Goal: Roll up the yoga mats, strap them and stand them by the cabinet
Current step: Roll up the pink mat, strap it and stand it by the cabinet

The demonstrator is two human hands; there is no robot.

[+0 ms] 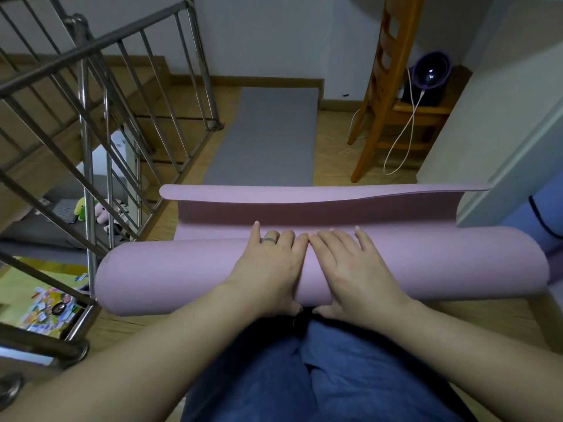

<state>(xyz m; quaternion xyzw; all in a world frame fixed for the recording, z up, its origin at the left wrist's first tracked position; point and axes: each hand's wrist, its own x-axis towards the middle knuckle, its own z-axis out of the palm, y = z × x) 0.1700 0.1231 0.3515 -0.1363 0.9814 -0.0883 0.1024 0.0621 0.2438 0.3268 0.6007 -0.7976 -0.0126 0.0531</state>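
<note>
A pink yoga mat (170, 275) lies across the floor in front of my knees, almost wholly rolled into a thick roll. Its last short stretch lies flat beyond the roll, with the free end curling upward. My left hand (268, 269) and my right hand (350, 266) press flat on top of the roll's middle, side by side, fingers straight and pointing away, thumbs tucked under the near side. A grey yoga mat (268, 135) lies unrolled on the wooden floor further ahead.
A metal stair railing (100, 123) borders the left side, with a lower floor visible below it. A wooden ladder (380, 95) stands at the right rear beside a purple device (431, 74) with a white cable. A grey-white wall or cabinet side (502, 117) stands on the right.
</note>
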